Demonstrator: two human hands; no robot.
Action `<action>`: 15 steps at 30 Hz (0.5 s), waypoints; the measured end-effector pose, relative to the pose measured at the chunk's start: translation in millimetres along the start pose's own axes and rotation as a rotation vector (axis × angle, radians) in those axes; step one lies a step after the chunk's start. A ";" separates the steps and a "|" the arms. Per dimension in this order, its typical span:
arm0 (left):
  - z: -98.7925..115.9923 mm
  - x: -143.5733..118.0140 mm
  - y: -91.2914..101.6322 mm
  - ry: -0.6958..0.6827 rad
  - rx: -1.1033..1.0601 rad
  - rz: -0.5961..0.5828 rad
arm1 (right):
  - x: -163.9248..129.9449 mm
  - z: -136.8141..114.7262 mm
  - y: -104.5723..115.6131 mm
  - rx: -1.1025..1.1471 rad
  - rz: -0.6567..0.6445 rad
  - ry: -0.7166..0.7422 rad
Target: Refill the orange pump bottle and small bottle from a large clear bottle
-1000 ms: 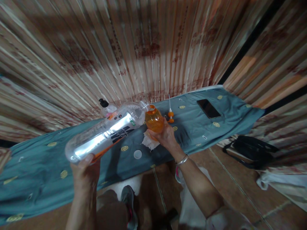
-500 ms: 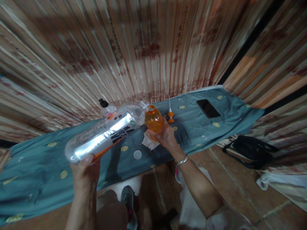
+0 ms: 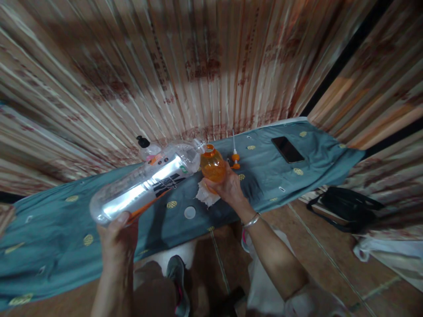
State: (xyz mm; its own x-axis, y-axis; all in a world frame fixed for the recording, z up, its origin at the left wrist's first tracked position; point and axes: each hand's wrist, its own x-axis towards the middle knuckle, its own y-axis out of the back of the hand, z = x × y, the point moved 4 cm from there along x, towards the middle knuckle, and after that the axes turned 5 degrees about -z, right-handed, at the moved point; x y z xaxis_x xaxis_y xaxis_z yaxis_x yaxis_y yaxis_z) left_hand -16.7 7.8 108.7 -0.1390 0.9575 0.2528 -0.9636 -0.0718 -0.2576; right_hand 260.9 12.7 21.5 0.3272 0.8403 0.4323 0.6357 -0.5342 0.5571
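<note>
The left hand (image 3: 117,235) grips the base of a big clear bottle (image 3: 147,182), tipped so its mouth meets the open neck of an orange bottle (image 3: 212,165). The right hand (image 3: 228,187) grips that one, upright on the counter (image 3: 59,233). Its pump (image 3: 235,157) lies just right, unfitted.

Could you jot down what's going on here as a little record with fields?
Left hand: holds the base of a large clear plastic bottle, tipped on its side, neck at the orange bottle's mouth
Right hand: grips a small round orange bottle, upright and open
Surface: blue-grey patterned cloth
Nearby: white crumpled tissue, white round cap, black phone, orange pump top
</note>
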 end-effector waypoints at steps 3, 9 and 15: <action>-0.2 0.3 0.4 0.006 -0.009 0.016 | 0.0 0.0 0.3 0.003 0.004 0.005; 0.1 0.3 -0.8 0.018 -0.020 0.031 | 0.5 -1.0 1.3 0.025 -0.005 0.000; 0.7 0.8 -1.2 0.000 -0.032 0.008 | 0.4 -1.4 1.8 0.043 0.006 -0.023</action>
State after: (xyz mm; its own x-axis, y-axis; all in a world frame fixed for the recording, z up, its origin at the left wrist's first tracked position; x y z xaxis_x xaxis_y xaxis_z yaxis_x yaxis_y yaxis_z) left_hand -15.8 8.4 109.8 -0.1466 0.9570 0.2504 -0.9547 -0.0706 -0.2890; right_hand 261.2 12.0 23.6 0.3465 0.8392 0.4191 0.6631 -0.5351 0.5234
